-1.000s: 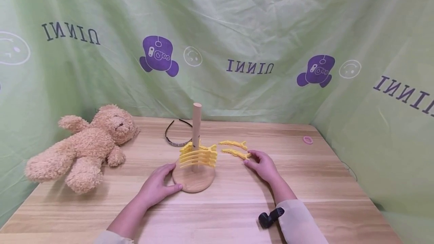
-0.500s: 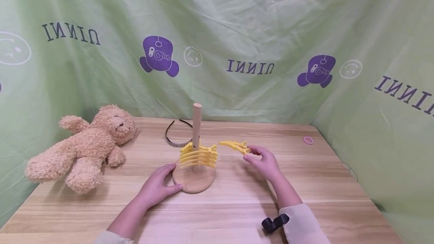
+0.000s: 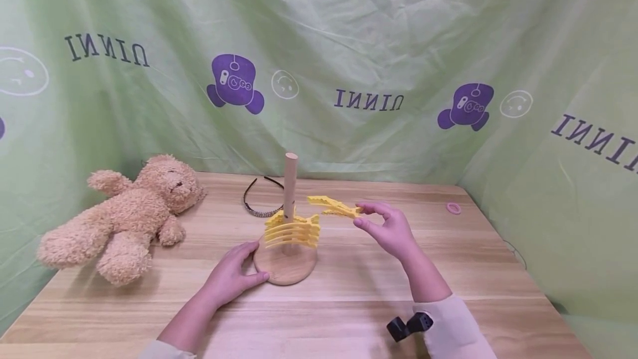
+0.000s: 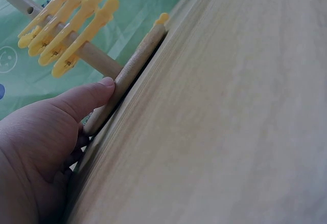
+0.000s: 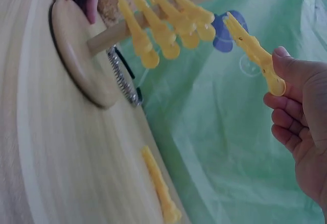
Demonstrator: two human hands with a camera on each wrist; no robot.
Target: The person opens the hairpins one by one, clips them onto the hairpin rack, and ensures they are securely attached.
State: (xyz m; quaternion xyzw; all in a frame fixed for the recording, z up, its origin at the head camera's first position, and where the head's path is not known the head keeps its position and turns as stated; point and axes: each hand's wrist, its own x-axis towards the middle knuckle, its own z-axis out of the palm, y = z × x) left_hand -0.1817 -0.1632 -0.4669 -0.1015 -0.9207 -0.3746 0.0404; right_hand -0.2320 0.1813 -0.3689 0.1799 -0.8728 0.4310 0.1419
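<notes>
A wooden stand, with a round base (image 3: 286,270) and an upright post (image 3: 291,184), stands mid-table. Several yellow alligator hair clips (image 3: 292,232) are clamped around the post in a stack. My left hand (image 3: 231,275) grips the left rim of the base, the thumb (image 4: 92,98) over its edge. Between thumb and fingers, my right hand (image 3: 394,230) pinches a yellow hair clip (image 5: 250,47) by its handle end, raised to the right of the post. One more hair clip (image 5: 161,185) lies on the table below it, partly overlapped by the held one in the head view.
Behind the stand lies a dark headband (image 3: 259,213) with a beaded part. A teddy bear (image 3: 132,212) lies at the left, and a pink ring-shaped band (image 3: 453,208) rests at the far right. Green cloth (image 3: 319,137) hangs behind the wooden table (image 3: 279,320).
My right hand has picked up the nearer of the two loose hair clips and moved it up and left toward the post. The left hand stays on the base.
</notes>
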